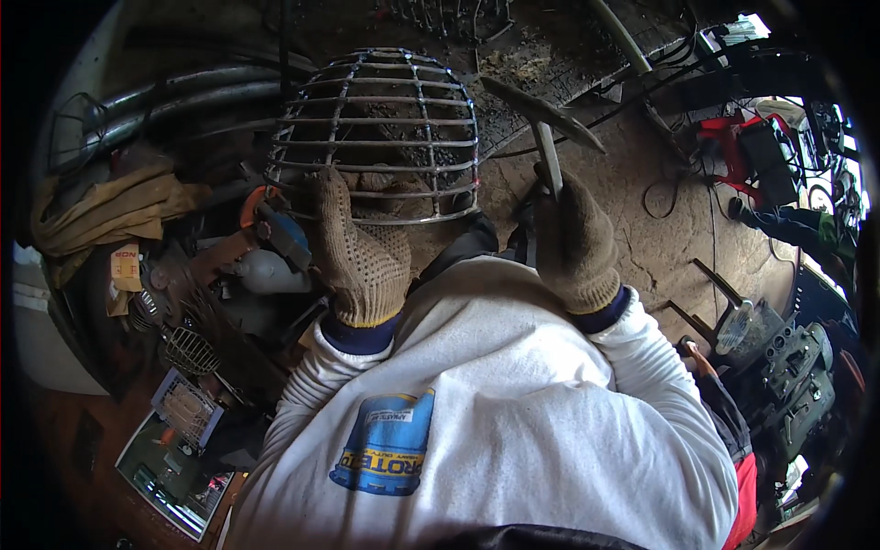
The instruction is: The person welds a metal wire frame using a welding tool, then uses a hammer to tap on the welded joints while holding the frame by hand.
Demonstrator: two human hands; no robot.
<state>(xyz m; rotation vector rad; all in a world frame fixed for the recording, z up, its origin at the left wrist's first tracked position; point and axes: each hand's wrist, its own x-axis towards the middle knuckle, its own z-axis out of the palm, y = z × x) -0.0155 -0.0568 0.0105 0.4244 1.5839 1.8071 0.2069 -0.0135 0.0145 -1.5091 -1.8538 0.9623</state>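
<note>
My left hand, in a tan knitted work glove, grips the lower rim of a domed metal cage made of welded rods. Its thumb lies over the near bars, and the fingers show partly through the gaps. My right hand, gloved alike, is closed around the handle of a chipping hammer. The hammer's long tapered head points up and across, just right of the cage and apart from it. Glove and wrist hide the lower part of the handle.
Metal pipes and a brown cloth lie at the left, above a small box and a grey bottle. A dark machine and a red chair-like frame stand at right. Cables cross the floor.
</note>
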